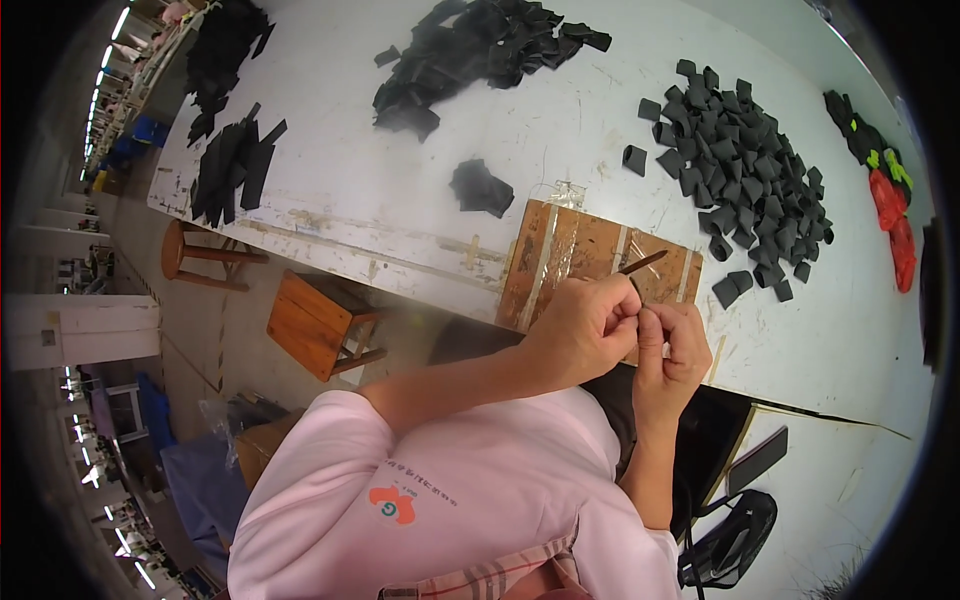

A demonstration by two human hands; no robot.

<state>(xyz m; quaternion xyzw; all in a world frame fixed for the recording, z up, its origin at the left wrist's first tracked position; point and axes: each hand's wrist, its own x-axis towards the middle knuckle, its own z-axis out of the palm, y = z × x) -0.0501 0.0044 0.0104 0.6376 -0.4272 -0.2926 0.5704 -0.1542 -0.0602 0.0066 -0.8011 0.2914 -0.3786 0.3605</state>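
Observation:
My left hand (590,318) and my right hand (675,345) meet fingertip to fingertip over the near edge of a brown wooden board (577,240). Both are closed in a pinch. Between them a sliver of a small black piece (638,287) shows; the fingers cover the rest. Just beyond my left knuckles a thin, pointed brown stick-like thing (645,262) juts out over the board; I cannot tell whether it is held or lying there. Clear tape strips cross the board. Past its far left corner lies a small stack of black fabric pieces (482,188).
Folded black loops (740,165) are heaped at the right of the white table (330,130). Flat black pieces (470,55) pile at the back, with black strips (235,165) at left. Wooden stools (308,325) stand left; a phone (757,460) lies at lower right.

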